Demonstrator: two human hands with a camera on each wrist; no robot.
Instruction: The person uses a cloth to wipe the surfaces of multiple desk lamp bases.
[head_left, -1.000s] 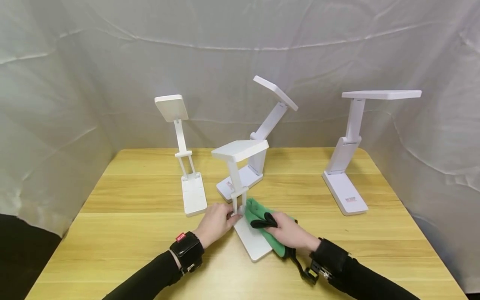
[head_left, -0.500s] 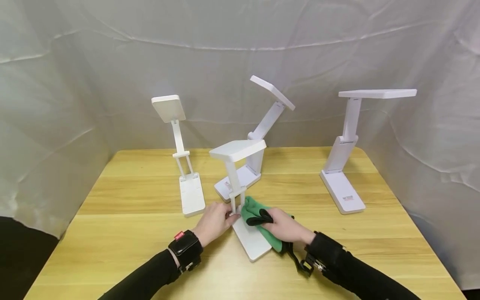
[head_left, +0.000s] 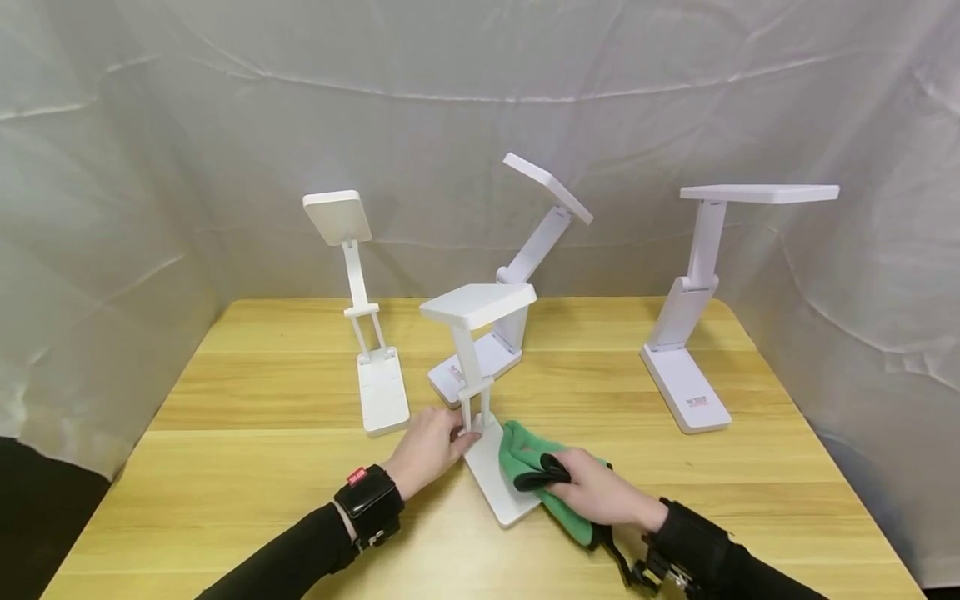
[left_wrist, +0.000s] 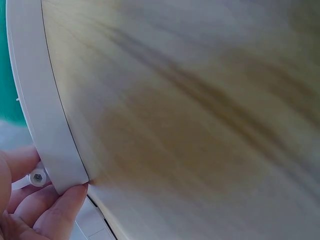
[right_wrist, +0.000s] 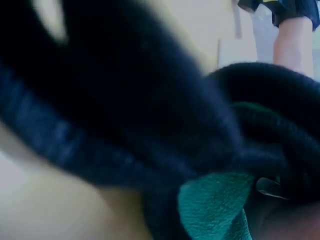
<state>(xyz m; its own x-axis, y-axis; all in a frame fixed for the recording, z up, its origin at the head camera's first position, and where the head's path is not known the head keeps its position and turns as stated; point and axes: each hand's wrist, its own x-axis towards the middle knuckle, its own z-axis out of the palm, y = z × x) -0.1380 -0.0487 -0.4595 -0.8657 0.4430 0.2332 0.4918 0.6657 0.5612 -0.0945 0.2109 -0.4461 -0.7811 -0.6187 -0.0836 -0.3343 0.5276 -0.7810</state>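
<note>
A white folding desk lamp (head_left: 480, 307) stands at the front middle in the head view, its base pointing toward me. My left hand (head_left: 426, 452) pinches the hinge end of that base, thumb on top; the left wrist view shows fingers (left_wrist: 62, 212) around the end of the base (left_wrist: 45, 100). In my right hand (head_left: 600, 492) is a bunched green cloth (head_left: 525, 450) with black edging, lying against the right side of the base. Close up in the right wrist view, blurred dark edging covers much of the green cloth (right_wrist: 212, 205).
Three similar white lamps stand farther back: one at left (head_left: 384, 392), one behind the held lamp (head_left: 536, 246), one at right (head_left: 686, 387). The wooden table (head_left: 247, 475) ends at a grey fabric backdrop (head_left: 450, 133). A black strap (head_left: 622, 562) trails by my right wrist.
My right hand has drawn the cloth down along the base, toward me and to the right, away from the lamp's arm. The left hand keeps its hold and the lamp stays put.
</note>
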